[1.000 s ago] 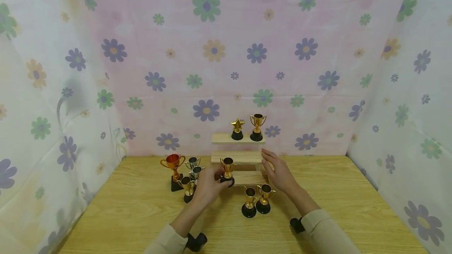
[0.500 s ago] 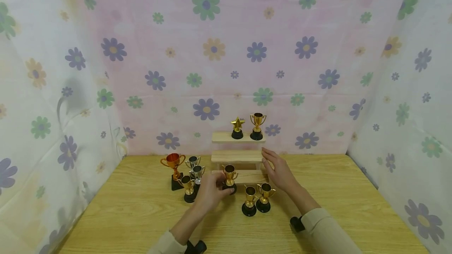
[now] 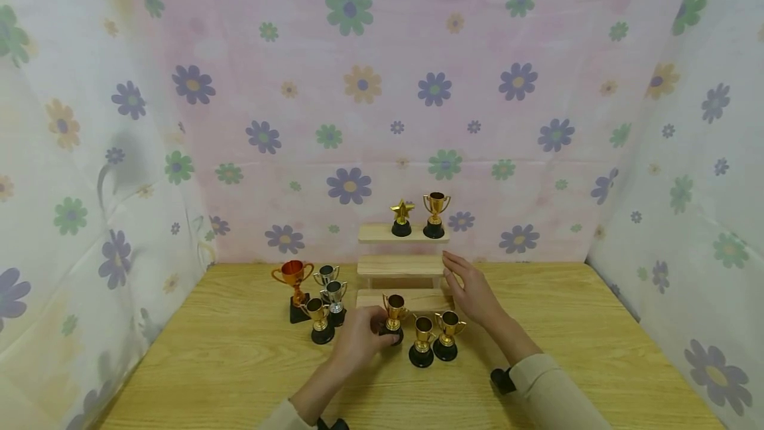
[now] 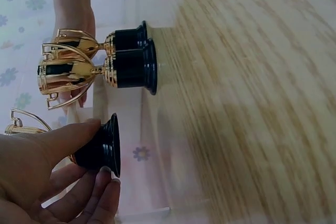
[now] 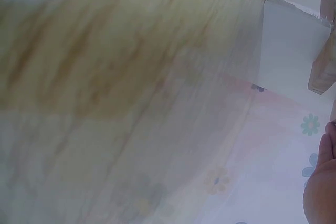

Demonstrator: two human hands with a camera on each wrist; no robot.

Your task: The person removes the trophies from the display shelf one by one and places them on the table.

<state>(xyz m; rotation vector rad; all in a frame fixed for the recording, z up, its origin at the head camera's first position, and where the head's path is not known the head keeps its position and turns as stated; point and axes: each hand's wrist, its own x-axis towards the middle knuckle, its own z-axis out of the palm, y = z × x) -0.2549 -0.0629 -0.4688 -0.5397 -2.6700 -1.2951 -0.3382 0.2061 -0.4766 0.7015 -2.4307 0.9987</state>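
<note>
My left hand (image 3: 375, 330) grips a small gold cup trophy (image 3: 394, 312) by its black base (image 4: 100, 148), thumb on one side and fingers on the other. It is upright, low in front of the bottom step of a wooden stepped stand (image 3: 412, 298). I cannot tell whether the base touches the table. Just to its right, two more gold cup trophies (image 3: 434, 337) stand on the table; they also show as gold cups (image 4: 105, 66) in the left wrist view. My right hand (image 3: 468, 287) is open, fingers straight, by the stand's right end.
A gold star trophy (image 3: 402, 217) and a gold cup (image 3: 436, 214) stand on the stand's top step. To the left stand a copper cup (image 3: 294, 282), two silver cups (image 3: 331, 286) and a gold one (image 3: 319, 322). Floral cloth walls enclose the wooden table (image 3: 597, 350).
My left hand has carried the gold cup down from in front of the middle step and toward me, next to the two cups on the table. The right hand has stayed put.
</note>
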